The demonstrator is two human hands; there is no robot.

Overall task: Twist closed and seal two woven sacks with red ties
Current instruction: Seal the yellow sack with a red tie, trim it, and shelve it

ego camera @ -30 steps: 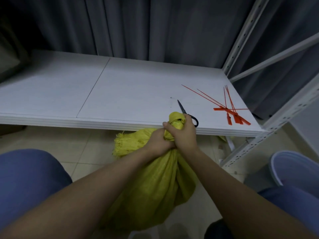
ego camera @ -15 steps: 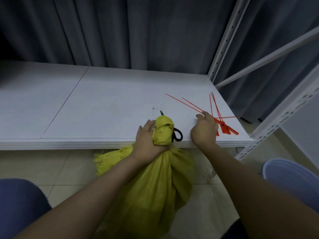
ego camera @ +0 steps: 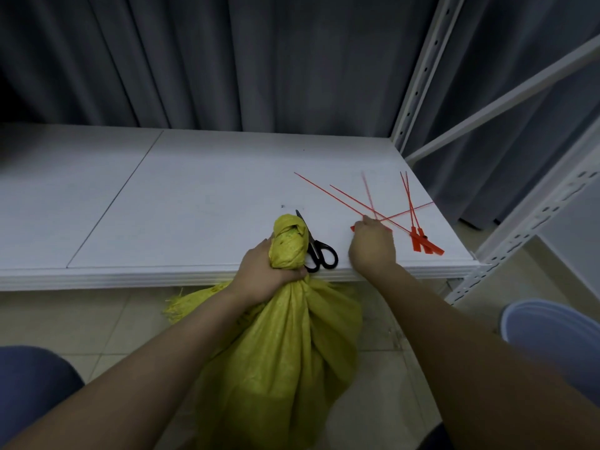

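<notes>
A yellow woven sack (ego camera: pixel 285 352) stands on the floor against the front edge of a white shelf. Its neck is twisted into a tight roll that sticks up above the shelf edge. My left hand (ego camera: pixel 263 271) is shut around that twisted neck. My right hand (ego camera: pixel 371 246) rests on the shelf to the right, fingers pinched on one red tie (ego camera: pixel 367 203), which looks blurred and lifted. Several more red ties (ego camera: pixel 418 235) lie fanned out just beyond it, their flat tags near the shelf's front right corner.
Black-handled scissors (ego camera: pixel 319 253) lie on the white shelf (ego camera: pixel 194 203) between the sack's neck and my right hand. A white metal rack upright (ego camera: pixel 422 73) stands at the back right. Grey curtains hang behind. A pale blue tub (ego camera: pixel 552 336) sits on the floor at right.
My right hand let go of the sack's neck and moved right to the ties, where it now pinches one. My left hand kept hold of the twisted neck.
</notes>
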